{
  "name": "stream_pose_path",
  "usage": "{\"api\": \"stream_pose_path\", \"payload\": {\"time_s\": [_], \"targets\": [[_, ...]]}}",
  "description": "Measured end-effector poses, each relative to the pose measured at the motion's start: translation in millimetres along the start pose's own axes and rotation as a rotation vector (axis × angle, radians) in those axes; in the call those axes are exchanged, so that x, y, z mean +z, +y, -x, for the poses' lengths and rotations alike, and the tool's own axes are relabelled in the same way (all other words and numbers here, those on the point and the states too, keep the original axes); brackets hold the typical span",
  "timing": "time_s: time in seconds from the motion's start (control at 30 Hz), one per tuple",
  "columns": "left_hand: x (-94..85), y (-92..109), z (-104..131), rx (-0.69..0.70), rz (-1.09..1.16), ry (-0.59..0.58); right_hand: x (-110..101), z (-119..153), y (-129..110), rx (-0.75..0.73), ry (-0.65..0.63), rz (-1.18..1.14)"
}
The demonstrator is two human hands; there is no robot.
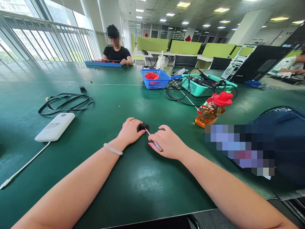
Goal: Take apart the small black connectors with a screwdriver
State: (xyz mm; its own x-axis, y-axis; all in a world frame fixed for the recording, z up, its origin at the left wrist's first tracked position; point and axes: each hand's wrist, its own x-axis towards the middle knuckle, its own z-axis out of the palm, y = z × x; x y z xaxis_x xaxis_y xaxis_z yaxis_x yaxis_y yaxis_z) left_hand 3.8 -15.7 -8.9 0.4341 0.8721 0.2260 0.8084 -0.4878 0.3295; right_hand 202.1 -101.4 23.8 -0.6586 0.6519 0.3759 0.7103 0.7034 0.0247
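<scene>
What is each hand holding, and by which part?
Left hand: a small black object, near its left side. Right hand: a thin tool, around its middle.

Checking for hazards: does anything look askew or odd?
The black cables look untidy: they trail tangled over the rim of the turquoise basket onto the green table. The red-lidded bottle seems tilted, though lens distortion may explain it.
</scene>
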Motion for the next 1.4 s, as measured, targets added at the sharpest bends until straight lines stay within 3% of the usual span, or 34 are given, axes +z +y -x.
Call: {"api": "stream_pose_path", "payload": {"time_s": [0.57, 1.03, 1.23, 1.4], "targets": [[-2.2, 2.7, 1.4, 0.0, -0.02, -0.011, 0.2, -0.5, 2.8, 0.044, -0.016, -0.048], [-1.0, 1.0, 1.0, -0.001, -0.009, -0.007, -1.0, 0.7, 9.1, 0.157, 0.001, -0.296], [0.7, -0.7, 0.5, 0.012, -0.002, 0.011, -2.7, 1.3, 14.3, 0.287, 0.04, -0.524], [2.4, -3.0, 0.1, 0.032, 0.006, 0.035, 5.8, 1.7, 24.1, 0.48, 0.129, -0.891]]}}
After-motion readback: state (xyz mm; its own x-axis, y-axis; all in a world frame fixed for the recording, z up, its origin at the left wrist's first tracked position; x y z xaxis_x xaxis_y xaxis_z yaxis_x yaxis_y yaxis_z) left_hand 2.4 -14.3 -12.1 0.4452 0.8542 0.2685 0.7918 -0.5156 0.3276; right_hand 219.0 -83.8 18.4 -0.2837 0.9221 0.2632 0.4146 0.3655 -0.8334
